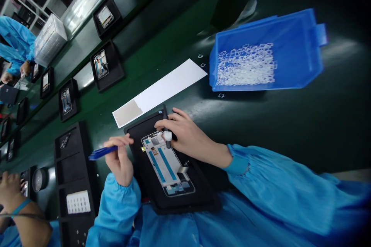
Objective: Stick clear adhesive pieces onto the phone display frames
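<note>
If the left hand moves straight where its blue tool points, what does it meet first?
Probably the black compartment tray; the blue tool in the left hand aims at it, height unclear.

Right hand (187, 137) holds a black stylus (165, 121) against the phone frame (168, 166); left hand (120, 160) grips a blue tool (101, 152).

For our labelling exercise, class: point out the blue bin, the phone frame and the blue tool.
blue bin (298, 58): head view, bare inner surface.
phone frame (168, 164): head view, middle of its panel.
blue tool (100, 153): head view, free end beyond the left hand (120, 162).
</note>
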Tool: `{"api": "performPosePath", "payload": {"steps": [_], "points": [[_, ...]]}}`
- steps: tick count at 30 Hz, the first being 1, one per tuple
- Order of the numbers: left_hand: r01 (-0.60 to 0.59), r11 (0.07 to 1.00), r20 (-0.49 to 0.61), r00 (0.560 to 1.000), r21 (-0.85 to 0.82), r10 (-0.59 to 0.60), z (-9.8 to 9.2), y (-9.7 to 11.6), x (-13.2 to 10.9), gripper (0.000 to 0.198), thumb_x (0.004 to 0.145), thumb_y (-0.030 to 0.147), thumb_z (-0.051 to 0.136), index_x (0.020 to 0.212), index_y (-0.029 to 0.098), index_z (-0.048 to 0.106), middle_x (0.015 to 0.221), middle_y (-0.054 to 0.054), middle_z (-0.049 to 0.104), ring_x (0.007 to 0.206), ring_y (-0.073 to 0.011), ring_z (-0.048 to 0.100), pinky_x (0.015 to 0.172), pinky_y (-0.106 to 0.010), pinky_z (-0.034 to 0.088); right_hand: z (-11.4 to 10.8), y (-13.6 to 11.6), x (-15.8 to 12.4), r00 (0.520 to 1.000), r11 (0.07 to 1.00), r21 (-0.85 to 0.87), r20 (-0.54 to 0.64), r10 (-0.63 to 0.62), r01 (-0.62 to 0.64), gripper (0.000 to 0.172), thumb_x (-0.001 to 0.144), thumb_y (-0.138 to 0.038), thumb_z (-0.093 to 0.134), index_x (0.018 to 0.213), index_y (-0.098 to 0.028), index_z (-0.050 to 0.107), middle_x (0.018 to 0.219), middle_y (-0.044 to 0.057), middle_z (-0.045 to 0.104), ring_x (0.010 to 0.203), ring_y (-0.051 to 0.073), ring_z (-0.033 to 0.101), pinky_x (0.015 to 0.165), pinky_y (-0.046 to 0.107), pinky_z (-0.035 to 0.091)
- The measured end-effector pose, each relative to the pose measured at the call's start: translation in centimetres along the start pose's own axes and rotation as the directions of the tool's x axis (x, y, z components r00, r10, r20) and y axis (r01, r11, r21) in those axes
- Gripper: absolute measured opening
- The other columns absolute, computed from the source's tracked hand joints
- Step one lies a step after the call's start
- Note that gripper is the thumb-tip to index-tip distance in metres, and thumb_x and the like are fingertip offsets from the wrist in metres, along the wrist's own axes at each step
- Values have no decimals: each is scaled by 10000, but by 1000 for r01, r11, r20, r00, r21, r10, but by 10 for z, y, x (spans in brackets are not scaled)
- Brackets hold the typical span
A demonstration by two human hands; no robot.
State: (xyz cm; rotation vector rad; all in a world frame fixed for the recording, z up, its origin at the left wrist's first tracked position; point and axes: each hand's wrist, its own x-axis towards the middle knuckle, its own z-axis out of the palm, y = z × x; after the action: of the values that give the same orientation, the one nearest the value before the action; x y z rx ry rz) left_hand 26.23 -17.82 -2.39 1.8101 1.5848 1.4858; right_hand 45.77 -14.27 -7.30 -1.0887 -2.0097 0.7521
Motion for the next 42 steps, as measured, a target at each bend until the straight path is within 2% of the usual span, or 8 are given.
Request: {"api": "performPosePath", "payload": {"steps": [2,4,7,16,23,34,38,42], "points": [[-148,967,221,970,210,100,-5,2,-3,164,948,161,448,885,209,592,716,9,563,647,-126,587,632,-251,492,-1,0,0,1000,1000,14,4,-3,3,370,750,-24,496,1047,-240,546,914,22,648,902,230,591,1107,612,304],[-357,844,467,872,401,147,-6,0,-8,219,929,138,478,1028,211,659,694,2,554,601,-129,543,558,-244,424,-2,0,1,1000,1000,24,14,-9,8,363,748,-32,499,1044,-237,546,913,25,649,906,235,591,1104,615,309],[-577,648,613,762,497,208,-1,-5,-17,324,907,114,502,1183,198,651,652,1,537,567,-144,515,533,-279,378,-2,0,1,999,1000,17,33,2,-3,347,763,-41,494,1037,-244,554,928,27,655,919,241,598,1105,614,311],[-622,568,679,720,539,144,5,-12,-15,370,866,96,531,1200,209,642,657,7,542,578,-151,543,525,-305,385,-1,1,1,999,1000,-9,37,-3,4,400,730,-18,495,1054,-243,562,934,23,661,924,238,599,1108,601,323],[-698,494,772,631,519,81,6,1,-3,368,862,58,527,1187,186,641,667,9,588,559,-163,563,489,-306,362,0,2,0,999,1000,-16,33,-17,18,436,701,2,473,1053,-242,551,983,28,669,946,248,591,1110,616,314],[-636,573,668,719,517,194,-4,-9,-19,395,876,37,468,1209,171,633,624,16,564,530,-131,544,517,-284,378,-2,1,2,999,1000,-3,46,-10,10,416,720,8,492,1053,-236,543,968,30,669,939,243,593,1116,612,312],[-630,549,711,697,549,90,1,-6,-15,418,867,63,507,1242,202,627,658,17,593,553,-131,581,510,-276,398,-1,2,1,999,1000,-3,44,-15,15,439,690,15,492,1048,-233,551,982,31,670,953,246,594,1117,603,321],[-643,513,776,626,568,-73,6,3,-5,399,885,100,546,1253,230,629,715,10,645,587,-141,621,514,-271,422,0,3,1,999,1000,1,38,-12,12,446,703,18,465,1046,-248,565,1002,23,677,940,238,602,1117,596,328]]}}
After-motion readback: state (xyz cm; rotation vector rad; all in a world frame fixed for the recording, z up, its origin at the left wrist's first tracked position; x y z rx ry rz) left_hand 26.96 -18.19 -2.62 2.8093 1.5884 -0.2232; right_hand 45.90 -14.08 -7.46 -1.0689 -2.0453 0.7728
